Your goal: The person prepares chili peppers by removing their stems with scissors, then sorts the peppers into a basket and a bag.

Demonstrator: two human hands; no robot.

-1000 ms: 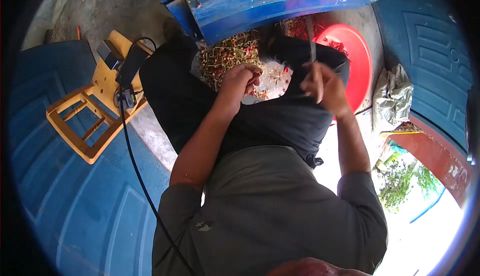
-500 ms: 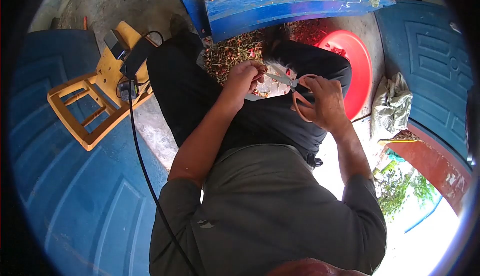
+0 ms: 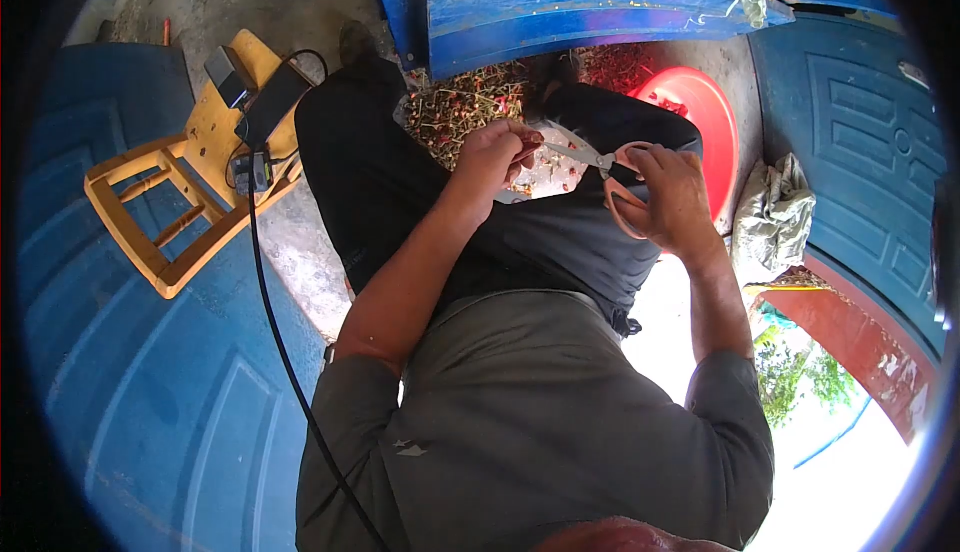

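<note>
Over my lap, my left hand [image 3: 487,170] pinches a dark red dried chili [image 3: 529,144] between thumb and fingers. Facing it from the right, my right hand [image 3: 672,197] grips a pair of scissors [image 3: 608,162] with pinkish-orange handles, fingers through the loops. The blades are parted and point left, their tips close to the chili. Below the hands, a pale sheet [image 3: 553,174] with red scraps on it shows between my legs. Beyond it a heap of dry stems and red bits [image 3: 465,112] covers the floor.
A red basin [image 3: 728,142] with red pieces inside stands beside my right knee. A blue wooden bench [image 3: 580,20] is in front, a crumpled sack [image 3: 772,220] at right. On the left, a wooden chair [image 3: 190,214] carries black boxes [image 3: 272,104] and a cable [image 3: 268,297].
My right hand and the scissors have shifted slightly right, and the blade tips now sit a little farther from my left fingers. My left hand still pinches the chili.
</note>
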